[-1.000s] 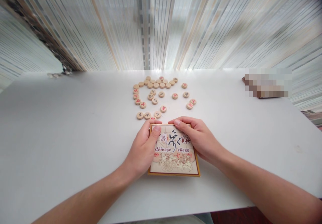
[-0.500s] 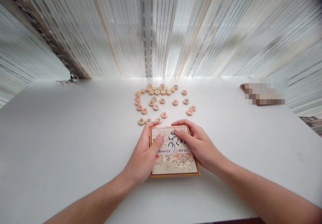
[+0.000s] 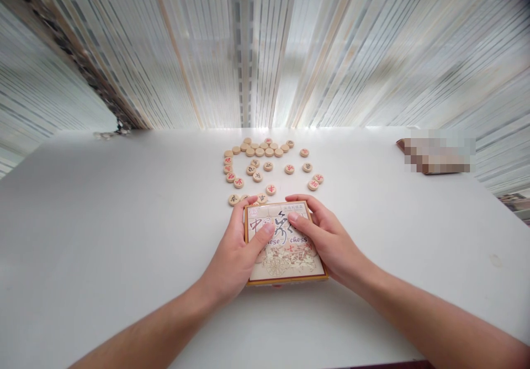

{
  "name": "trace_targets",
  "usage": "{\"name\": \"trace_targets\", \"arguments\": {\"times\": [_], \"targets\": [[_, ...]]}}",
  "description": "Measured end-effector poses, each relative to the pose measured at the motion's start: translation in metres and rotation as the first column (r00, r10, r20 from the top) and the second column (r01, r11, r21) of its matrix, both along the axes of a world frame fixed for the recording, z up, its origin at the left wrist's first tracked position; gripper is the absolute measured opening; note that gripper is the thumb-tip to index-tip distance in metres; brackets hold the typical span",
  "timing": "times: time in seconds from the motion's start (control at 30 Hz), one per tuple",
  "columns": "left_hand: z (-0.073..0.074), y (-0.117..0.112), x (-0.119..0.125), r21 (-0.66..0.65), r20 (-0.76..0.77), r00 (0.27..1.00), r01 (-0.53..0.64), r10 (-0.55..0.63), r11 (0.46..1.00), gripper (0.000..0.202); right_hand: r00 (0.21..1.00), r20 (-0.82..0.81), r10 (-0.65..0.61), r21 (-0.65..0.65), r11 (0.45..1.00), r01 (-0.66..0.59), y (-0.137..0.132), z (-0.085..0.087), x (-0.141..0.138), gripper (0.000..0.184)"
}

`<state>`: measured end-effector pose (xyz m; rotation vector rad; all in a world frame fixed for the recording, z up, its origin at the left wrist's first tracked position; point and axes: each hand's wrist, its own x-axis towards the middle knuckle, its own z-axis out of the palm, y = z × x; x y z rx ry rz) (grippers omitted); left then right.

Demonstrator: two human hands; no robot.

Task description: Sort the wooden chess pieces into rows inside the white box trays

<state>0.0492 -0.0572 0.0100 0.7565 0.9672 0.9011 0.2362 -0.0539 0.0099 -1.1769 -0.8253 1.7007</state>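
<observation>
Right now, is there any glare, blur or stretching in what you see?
Head view: the striped backdrop smears and fans toward the edges, like wide-angle stretch; head view: pale light brightens the far edge of the white table, shadows faint; head view: mosaic blocks mask much of the brown object, while "chess" on the box is readable.

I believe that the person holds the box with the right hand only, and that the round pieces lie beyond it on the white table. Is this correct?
Not only the right hand: the head view shows the left hand holding the box too, with its thumb on top. The round pieces do lie beyond it on the white table.
</observation>
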Motion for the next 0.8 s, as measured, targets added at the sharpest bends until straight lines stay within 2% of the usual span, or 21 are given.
{"name": "trace_targets", "arguments": {"times": [0.1, 0.27, 0.43, 0.57, 0.7, 0.8], "targets": [[0.001, -0.001, 0.001, 0.036, -0.026, 1.0, -0.012, 0.013, 0.999, 0.059, 1.0, 0.0, 0.023, -0.018, 1.0, -0.023, 0.0, 0.002, 0.001, 0.065], [0.0, -0.001, 0.0, 0.06, -0.074, 0.996, -0.043, 0.047, 0.997, 0.057, 0.998, -0.04, 0.058, -0.022, 0.998, -0.059, 0.0, 0.003, 0.002, 0.09], [0.003, -0.001, 0.0, -0.027, -0.058, 0.998, -0.026, 0.025, 0.999, 0.074, 1.0, -0.018, 0.025, 0.003, 1.0, -0.025, -0.001, 0.001, 0.003, 0.093], [0.007, -0.001, 0.001, -0.064, -0.075, 0.997, 0.017, -0.022, 0.998, 0.084, 0.999, -0.043, 0.014, -0.01, 1.0, -0.014, -0.001, 0.001, 0.003, 0.104], [0.01, 0.002, -0.002, 0.003, -0.105, 0.991, -0.08, 0.08, 0.997, 0.083, 0.992, -0.08, 0.096, 0.002, 0.995, -0.096, -0.005, 0.003, 0.003, 0.115], [0.013, 0.005, -0.003, -0.023, -0.105, 0.993, -0.058, 0.056, 0.998, 0.082, 0.988, -0.029, 0.149, 0.022, 0.989, -0.149, -0.007, 0.003, 0.003, 0.12]]}}
